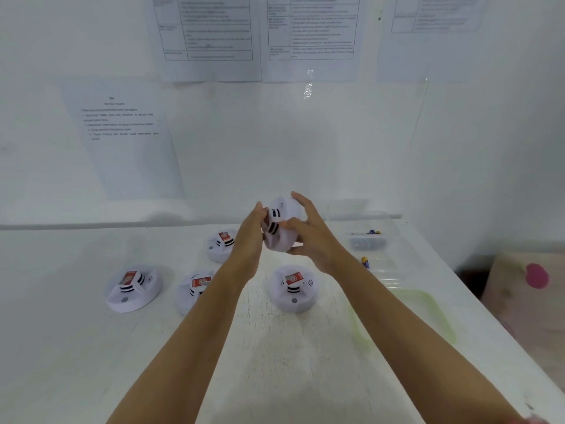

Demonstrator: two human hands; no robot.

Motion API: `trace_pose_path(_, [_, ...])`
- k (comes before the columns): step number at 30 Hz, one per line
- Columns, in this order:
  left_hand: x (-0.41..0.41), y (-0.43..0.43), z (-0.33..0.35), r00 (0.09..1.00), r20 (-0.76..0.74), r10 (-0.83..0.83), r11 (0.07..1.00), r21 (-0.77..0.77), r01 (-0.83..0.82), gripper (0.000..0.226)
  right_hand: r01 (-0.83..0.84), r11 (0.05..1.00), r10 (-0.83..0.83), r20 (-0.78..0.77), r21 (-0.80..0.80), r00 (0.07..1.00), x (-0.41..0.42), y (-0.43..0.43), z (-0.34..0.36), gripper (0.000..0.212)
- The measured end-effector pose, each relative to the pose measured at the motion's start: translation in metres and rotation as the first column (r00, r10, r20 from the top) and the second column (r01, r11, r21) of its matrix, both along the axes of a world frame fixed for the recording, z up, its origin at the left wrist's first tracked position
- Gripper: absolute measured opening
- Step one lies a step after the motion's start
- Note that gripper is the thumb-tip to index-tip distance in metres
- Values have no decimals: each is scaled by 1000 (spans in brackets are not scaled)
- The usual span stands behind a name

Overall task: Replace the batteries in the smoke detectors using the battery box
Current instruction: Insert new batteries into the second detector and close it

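Observation:
I hold a white smoke detector (282, 229) up above the white table (76, 347), tilted on its side. My right hand (308, 231) grips its rim from the right, fingers curled over the top and thumb beneath. My left hand (252, 231) touches its raised centre from the left; that hand's fingertips are hidden. Several other white detectors with red labels lie on the table: one at far left (132, 287), one partly behind my left forearm (194, 290), one behind my left wrist (220, 244), one in the middle (294, 289). The clear battery box (371, 237) stands at right.
A blue and yellow battery (365, 262) lies in a clear tray in front of the box. A pale green tray (428, 316) sits near the table's right edge. Printed sheets hang on the white wall behind. A pink-marked board (526, 289) stands beyond the right edge.

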State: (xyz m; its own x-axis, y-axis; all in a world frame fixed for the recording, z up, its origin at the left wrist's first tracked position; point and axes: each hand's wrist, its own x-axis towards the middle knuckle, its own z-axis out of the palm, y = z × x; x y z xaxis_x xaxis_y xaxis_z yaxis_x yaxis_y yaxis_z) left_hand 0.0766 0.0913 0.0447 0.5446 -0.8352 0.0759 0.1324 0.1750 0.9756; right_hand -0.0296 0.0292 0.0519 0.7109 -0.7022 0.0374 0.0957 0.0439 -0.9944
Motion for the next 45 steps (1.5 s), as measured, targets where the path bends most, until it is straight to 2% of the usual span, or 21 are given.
trace_pose_path(3, [5,2,-9,989,144,-23,999,24,20,29,2,989,-16,91,150,996,-6,-11,-5,51])
trace_pose_path(7, [9,4,-25,989,143,-42,991,131,23,45,-72,966,12,233,248,973,-10,-22,-21,47])
trace_pose_path(10, [2,8,-30,988,-77,-135,976,161,146,31,-132,954,22,375,269,927,-10,-19,-24,34])
trace_pose_path(13, [-3,5,-34,982,-120,-149,984,75,159,33,-158,939,1,456,307,890,-9,-16,-27,33])
trace_pose_path(16, [-6,2,-33,979,-158,-127,992,-5,128,35,-53,950,-63,357,308,932,-9,-19,-31,45])
trace_pose_path(19, [-6,3,-31,982,-166,-90,996,-34,85,39,15,961,-91,267,275,959,-13,-20,-32,48])
trace_pose_path(22, [-8,2,-34,989,-117,-91,995,-45,86,39,26,975,-75,213,222,974,-16,-19,-33,49])
trace_pose_path(28, [-7,3,-41,996,42,-78,994,-70,81,43,-67,992,61,55,106,997,-25,-20,-40,68])
trace_pose_path(34, [-3,5,-44,991,88,-105,993,-48,109,48,-3,998,-1,74,55,997,-24,-13,-47,70])
trace_pose_path(40, [-2,4,-47,995,73,-69,997,-40,72,39,105,994,-104,109,-5,989,-17,-6,-50,67])
trace_pose_path(45, [1,4,-49,997,62,-39,998,-41,42,40,122,992,-118,113,-30,987,-12,-2,-48,66])
